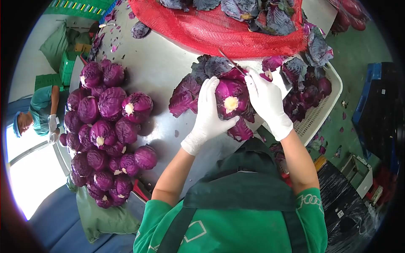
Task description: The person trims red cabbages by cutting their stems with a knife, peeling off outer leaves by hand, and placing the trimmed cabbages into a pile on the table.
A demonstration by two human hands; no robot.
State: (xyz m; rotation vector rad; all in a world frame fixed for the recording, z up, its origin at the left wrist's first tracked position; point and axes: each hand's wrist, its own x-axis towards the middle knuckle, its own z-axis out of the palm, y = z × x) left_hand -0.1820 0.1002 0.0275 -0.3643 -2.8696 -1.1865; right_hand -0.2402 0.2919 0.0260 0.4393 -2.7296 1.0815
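A purple cabbage (228, 90) with its pale cut stem facing up lies on the metal table between my gloved hands. My left hand (208, 114) is closed round its left side, thumb below the stem. At its upper right, my right hand (265, 97) grips a knife (230, 60), whose thin blade points up and left; the handle is hidden in the glove. Those right fingertips are close to an outer leaf at the cabbage's top. Loose dark leaves (185, 93) spread under and left of the cabbage, and another leaf (240, 130) lies below it.
A pile of trimmed purple cabbages (101, 135) covers the table's left side. A red mesh sack (211, 31) of untrimmed cabbages stands at the far edge. To the right, a white crate (335, 86) holds leaf scraps. A co-worker (40, 111) is at the far left.
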